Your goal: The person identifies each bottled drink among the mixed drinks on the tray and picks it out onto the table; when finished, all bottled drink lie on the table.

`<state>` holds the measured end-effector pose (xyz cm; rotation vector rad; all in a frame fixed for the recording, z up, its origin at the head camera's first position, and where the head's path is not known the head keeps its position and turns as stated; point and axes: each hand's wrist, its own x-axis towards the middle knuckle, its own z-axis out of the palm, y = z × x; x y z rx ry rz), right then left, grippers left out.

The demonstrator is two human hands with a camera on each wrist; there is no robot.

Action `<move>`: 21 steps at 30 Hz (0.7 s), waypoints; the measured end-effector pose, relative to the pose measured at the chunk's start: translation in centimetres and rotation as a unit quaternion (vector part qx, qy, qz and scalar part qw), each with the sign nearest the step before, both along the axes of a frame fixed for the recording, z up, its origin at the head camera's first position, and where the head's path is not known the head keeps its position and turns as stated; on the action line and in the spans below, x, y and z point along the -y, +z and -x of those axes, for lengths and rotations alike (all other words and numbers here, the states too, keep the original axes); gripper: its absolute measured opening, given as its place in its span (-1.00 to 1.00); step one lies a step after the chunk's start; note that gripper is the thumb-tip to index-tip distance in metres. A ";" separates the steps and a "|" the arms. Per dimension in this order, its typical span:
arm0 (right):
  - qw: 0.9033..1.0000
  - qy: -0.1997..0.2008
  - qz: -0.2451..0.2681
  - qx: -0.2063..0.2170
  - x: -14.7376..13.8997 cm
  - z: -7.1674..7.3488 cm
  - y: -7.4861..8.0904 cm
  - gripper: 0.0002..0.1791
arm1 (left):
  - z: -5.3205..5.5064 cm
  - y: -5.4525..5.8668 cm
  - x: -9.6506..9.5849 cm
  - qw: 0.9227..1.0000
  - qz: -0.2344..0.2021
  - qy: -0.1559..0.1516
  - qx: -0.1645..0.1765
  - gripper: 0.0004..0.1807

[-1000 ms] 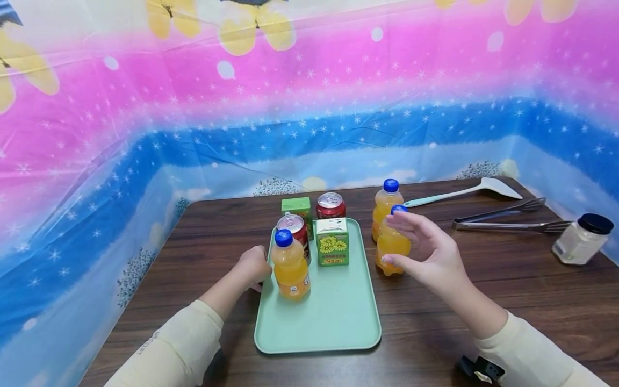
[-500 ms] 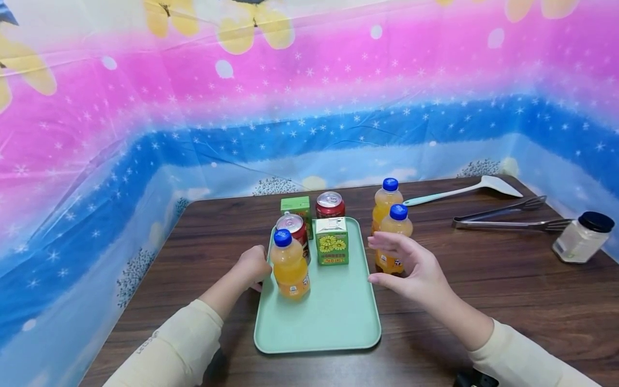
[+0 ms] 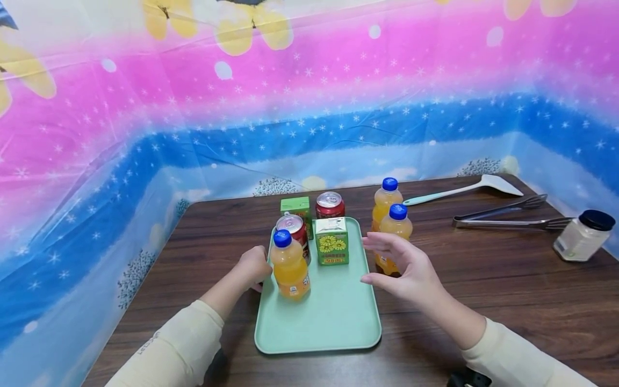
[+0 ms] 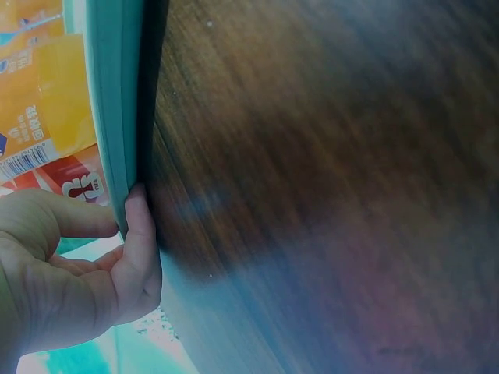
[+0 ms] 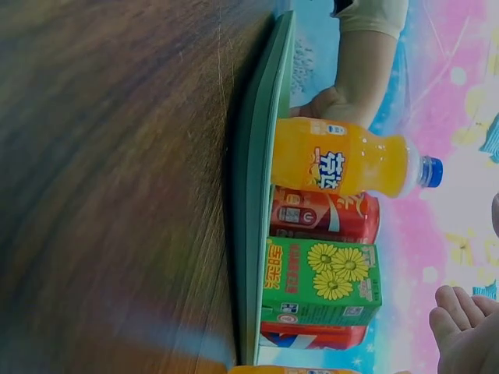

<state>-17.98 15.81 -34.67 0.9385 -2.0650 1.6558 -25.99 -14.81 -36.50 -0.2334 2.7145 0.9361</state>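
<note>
My left hand (image 3: 254,266) pinches the left rim of a light green tray (image 3: 319,322); the left wrist view shows thumb and fingers (image 4: 139,234) on either side of the rim. Near that hand an orange soda bottle (image 3: 292,271) with a blue cap stands upright on the tray. Behind it is a red soda can (image 3: 296,227), and beside that a green drink carton (image 3: 332,244) with yellow flowers. My right hand (image 3: 408,271), thumb and fingers spread apart, is at the tray's right side holding nothing. It partly hides the nearer of two more orange soda bottles (image 3: 397,228).
Another green carton (image 3: 296,205) and red can (image 3: 331,205) stand at the tray's far end. The farther orange bottle (image 3: 387,201) is right of the tray. Beyond lie a white spatula (image 3: 464,190), metal tongs (image 3: 503,221) and a black-lidded jar (image 3: 582,239) on the dark wooden table (image 3: 483,290).
My right hand has moved left and slightly down, from around the nearer right-hand bottle to the tray's right edge. The left hand stays on the rim; the tray and drinks stand where they were.
</note>
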 end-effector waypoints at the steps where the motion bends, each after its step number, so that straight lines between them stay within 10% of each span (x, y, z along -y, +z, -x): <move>1: 1.000 0.002 -0.002 -0.004 0.1 0.0 0.0 -0.28 | 0.0 0.0 0.0 1.000 0.000 0.000 0.000 -0.79; 21: 1.000 0.016 -0.007 -0.007 2.7 1.3 0.2 -0.29 | 0.2 -0.2 -0.2 1.000 -0.002 0.011 0.005 -0.77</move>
